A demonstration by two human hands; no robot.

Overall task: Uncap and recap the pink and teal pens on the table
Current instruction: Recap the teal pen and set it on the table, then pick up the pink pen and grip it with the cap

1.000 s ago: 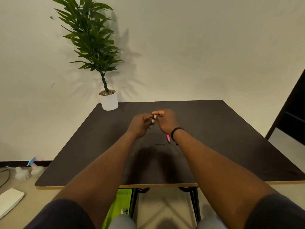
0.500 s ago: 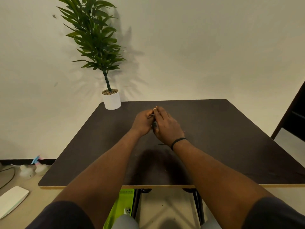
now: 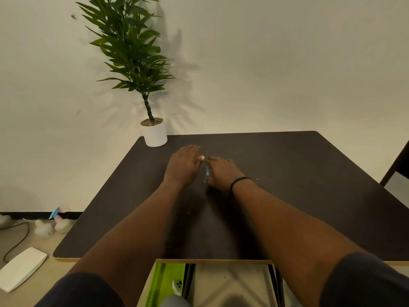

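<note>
On the dark table (image 3: 309, 173), the right hand (image 3: 223, 173) curls over the teal pen (image 3: 207, 171), grip unclear, while the left hand (image 3: 183, 165) lies spread and empty just left; a loose hold could roll it away.

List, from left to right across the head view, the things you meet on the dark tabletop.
White plant pot → left hand → teal pen → right hand with a black wristband. The pink pen is not visible.
</note>
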